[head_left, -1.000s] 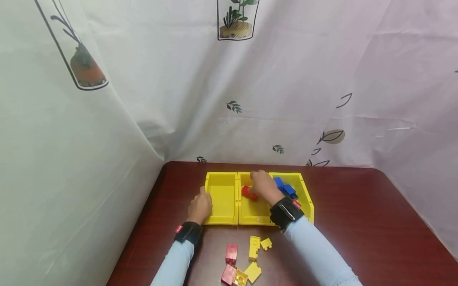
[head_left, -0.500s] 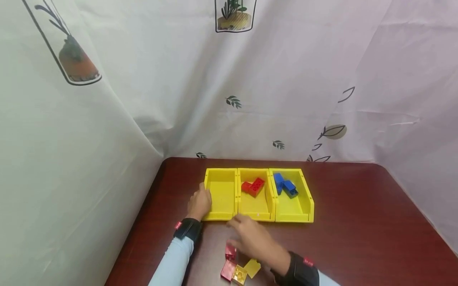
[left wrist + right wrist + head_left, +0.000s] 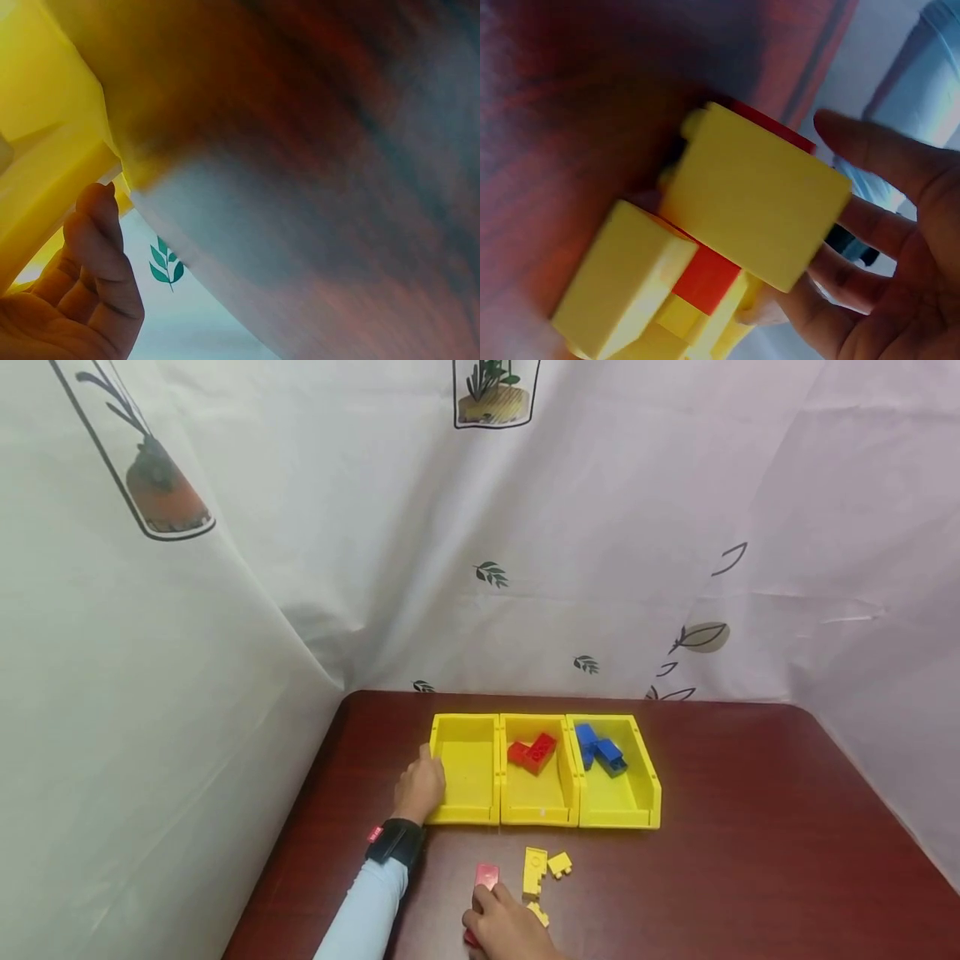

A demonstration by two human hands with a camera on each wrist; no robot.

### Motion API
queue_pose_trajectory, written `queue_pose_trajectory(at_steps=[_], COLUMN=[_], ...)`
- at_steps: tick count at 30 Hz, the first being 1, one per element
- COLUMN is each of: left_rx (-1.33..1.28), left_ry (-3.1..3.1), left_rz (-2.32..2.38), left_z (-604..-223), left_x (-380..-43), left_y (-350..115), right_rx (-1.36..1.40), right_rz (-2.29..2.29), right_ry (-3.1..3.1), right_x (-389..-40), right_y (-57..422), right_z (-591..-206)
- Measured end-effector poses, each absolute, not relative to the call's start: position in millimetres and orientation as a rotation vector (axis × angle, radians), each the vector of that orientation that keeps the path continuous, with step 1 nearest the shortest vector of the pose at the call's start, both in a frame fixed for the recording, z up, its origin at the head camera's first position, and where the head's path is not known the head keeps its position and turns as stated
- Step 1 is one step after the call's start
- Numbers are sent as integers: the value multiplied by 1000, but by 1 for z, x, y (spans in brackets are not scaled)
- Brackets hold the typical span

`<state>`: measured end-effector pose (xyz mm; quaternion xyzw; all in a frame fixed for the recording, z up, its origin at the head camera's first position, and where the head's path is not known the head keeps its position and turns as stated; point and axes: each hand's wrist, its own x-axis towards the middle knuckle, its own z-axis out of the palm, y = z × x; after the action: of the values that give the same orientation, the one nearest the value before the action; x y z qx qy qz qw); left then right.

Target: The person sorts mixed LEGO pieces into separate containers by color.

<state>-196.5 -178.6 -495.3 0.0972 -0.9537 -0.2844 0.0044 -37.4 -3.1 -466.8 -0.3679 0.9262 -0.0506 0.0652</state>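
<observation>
In the head view my left hand (image 3: 420,787) grips the side wall of the left yellow bin (image 3: 467,814). Its bent fingers (image 3: 97,255) lie along the outside of the wall in the left wrist view. Low in the head view, my right hand (image 3: 508,928) is over the loose bricks, fingers loosely bent beside a red brick (image 3: 471,937). Another red brick (image 3: 487,874) lies just beyond its fingertips. In the right wrist view a yellow brick (image 3: 757,195) hides part of the fingers, and the thumb stands apart from the red brick (image 3: 772,126) behind it.
Red bricks (image 3: 538,752) lie in the middle bin (image 3: 538,816), blue bricks (image 3: 609,756) in the right bin (image 3: 618,818). Yellow bricks (image 3: 534,870) are on the dark red table (image 3: 735,827) right of the right hand. A white patterned cloth (image 3: 637,527) hangs behind.
The right hand has left a red brick in the middle bin and come back toward me to the loose bricks. The left hand stays at the left bin.
</observation>
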Motion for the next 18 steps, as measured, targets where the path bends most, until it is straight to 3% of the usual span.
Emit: queue_pose_trajectory(at_steps=[18], left_rx=[285], left_ry=[-2967], left_rz=[-885], left_z=[-497], left_x=[-198], left_y=[-178], right_rx=[-964], right_rz=[-175], right_ry=[2740], right_x=[-38], right_y=[-9], right_z=[-472])
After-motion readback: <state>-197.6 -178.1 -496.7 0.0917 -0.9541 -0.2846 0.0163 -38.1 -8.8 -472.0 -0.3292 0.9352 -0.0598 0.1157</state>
